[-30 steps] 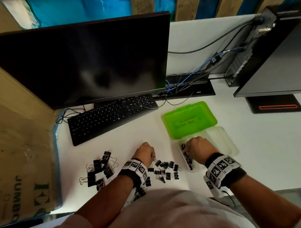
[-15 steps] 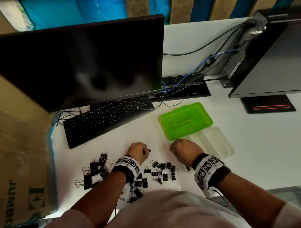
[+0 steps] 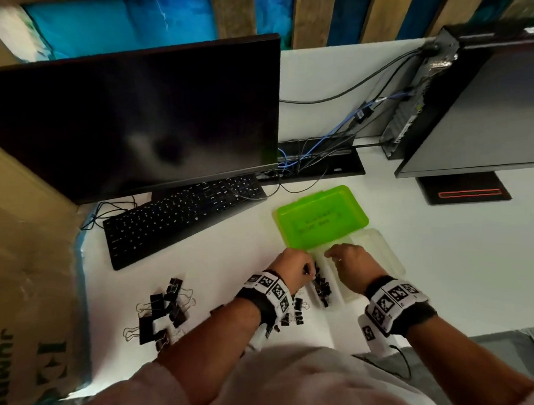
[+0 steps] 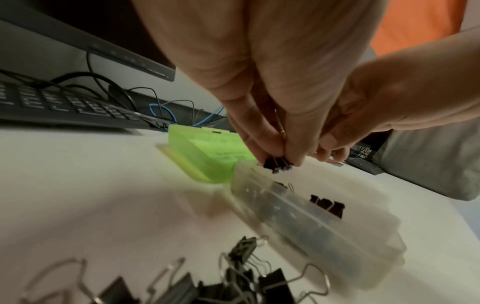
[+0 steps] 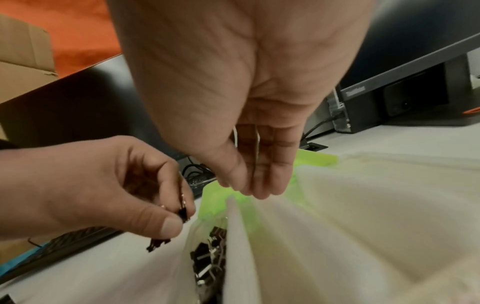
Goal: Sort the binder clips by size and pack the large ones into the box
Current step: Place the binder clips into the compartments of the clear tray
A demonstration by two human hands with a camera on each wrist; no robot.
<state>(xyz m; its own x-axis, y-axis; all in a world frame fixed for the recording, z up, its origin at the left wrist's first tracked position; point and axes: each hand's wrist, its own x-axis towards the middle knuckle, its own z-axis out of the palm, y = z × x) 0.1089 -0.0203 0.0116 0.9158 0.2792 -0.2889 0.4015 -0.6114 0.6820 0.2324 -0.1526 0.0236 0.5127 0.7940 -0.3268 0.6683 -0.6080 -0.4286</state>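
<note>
My left hand [image 3: 307, 272] pinches a few small black binder clips [image 4: 277, 165] just above the narrow left compartment [image 3: 321, 283] of the clear box [image 3: 382, 252], which holds several small clips. My right hand [image 3: 331, 254] hovers over the box beside it, with its fingers [image 5: 259, 185] straight and pointing down near the divider; I see nothing held in it. The box's green lid [image 3: 321, 221] lies open behind. A pile of large clips [image 3: 163, 309] sits on the table to the left. Small clips [image 3: 297, 313] lie under my left wrist.
A black keyboard [image 3: 181, 214] and a dark monitor [image 3: 129, 122] stand behind the clips. Cables [image 3: 318, 152] run behind the box. A cardboard carton [image 3: 26, 271] borders the table's left edge, and a second monitor [image 3: 474, 113] stands at the right.
Both hands have moved up from the small-clip pile on the table to the box. My left hand now holds small clips over the narrow compartment.
</note>
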